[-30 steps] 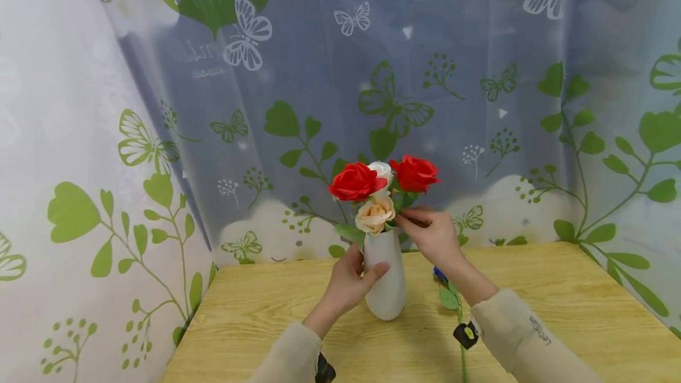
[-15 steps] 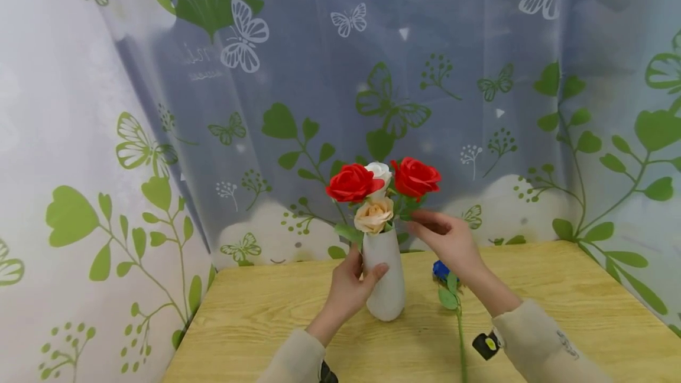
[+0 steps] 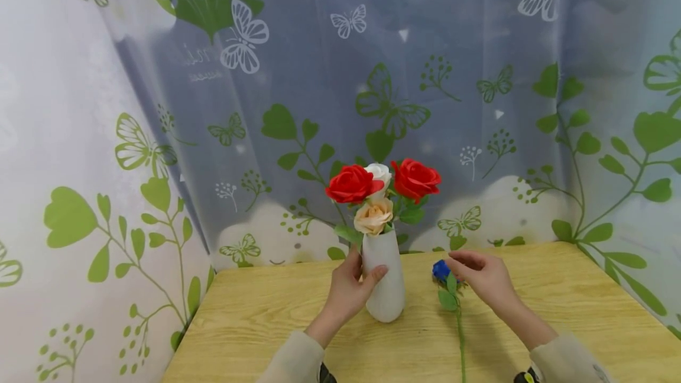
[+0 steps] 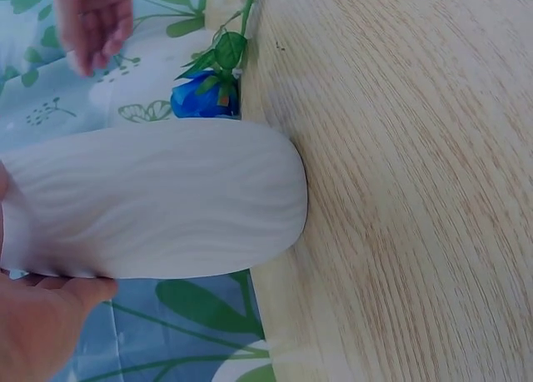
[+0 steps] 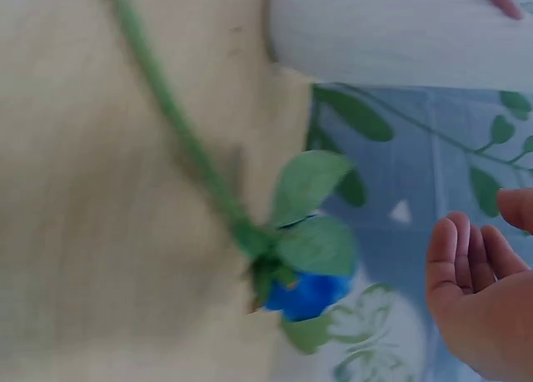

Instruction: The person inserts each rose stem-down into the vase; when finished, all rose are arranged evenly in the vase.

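Observation:
My left hand (image 3: pixel 348 282) grips a white ribbed vase (image 3: pixel 384 288) around its upper part, thumb across the front. The vase stands upright and holds two red roses (image 3: pixel 416 179), a white rose (image 3: pixel 380 175) and a peach rose (image 3: pixel 374 217). My right hand (image 3: pixel 486 279) holds nothing, fingers loosely bent, close by the head of a blue rose (image 3: pixel 441 270) that lies on the table. In the right wrist view, the hand (image 5: pixel 483 290) shows an apart thumb and fingers, with the blue rose (image 5: pixel 308 295) and its green stem (image 5: pixel 166 107) beside it.
The wood-grain table (image 3: pixel 266 312) reaches back to a hanging cloth (image 3: pixel 319 75) printed with leaves and butterflies, which also runs along both sides. The blue rose's stem runs toward the table's front. A dark wrist camera (image 3: pixel 527 376) sits at my right sleeve.
My right hand has let go near the flowers at the vase's mouth and moved down and right to the blue rose. My left hand has stayed on the vase.

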The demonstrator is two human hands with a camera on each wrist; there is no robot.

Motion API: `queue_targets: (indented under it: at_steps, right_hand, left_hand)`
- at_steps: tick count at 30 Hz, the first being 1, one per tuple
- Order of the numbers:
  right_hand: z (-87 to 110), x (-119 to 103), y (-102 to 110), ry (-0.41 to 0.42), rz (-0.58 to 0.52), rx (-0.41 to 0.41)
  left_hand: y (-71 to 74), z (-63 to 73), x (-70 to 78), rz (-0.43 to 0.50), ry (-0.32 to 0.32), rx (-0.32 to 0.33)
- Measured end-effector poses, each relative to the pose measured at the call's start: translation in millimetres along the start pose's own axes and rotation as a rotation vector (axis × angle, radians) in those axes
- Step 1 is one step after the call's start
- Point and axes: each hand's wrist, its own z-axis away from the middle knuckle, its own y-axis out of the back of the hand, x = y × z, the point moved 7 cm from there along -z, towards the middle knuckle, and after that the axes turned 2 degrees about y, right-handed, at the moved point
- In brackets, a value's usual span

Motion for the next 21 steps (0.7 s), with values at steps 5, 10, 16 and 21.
queue_targets:
  at_steps: [5, 10, 16, 21]
  right_hand:
    - [4.6, 28, 0, -0.071, -0.024, -0.01]
    - [9.2, 45, -1, -0.102, -0.009, -0.024]
    - [15.9, 58, -6, -0.118, 0.065, -0.027]
    - [18.9, 64, -9, -0.091, 0.143, -0.003]
  left_hand:
    - [0.0, -0.2, 0.4, 0.0, 0.001, -0.006]
    - [0.7, -0.4, 1.9, -0.004, 0.002, -0.008]
    - [0.9, -0.2, 3.8, 0.005, -0.003, -0.009]
    - [0.6, -0.2, 4.7, 0.015, -0.013, -0.014]
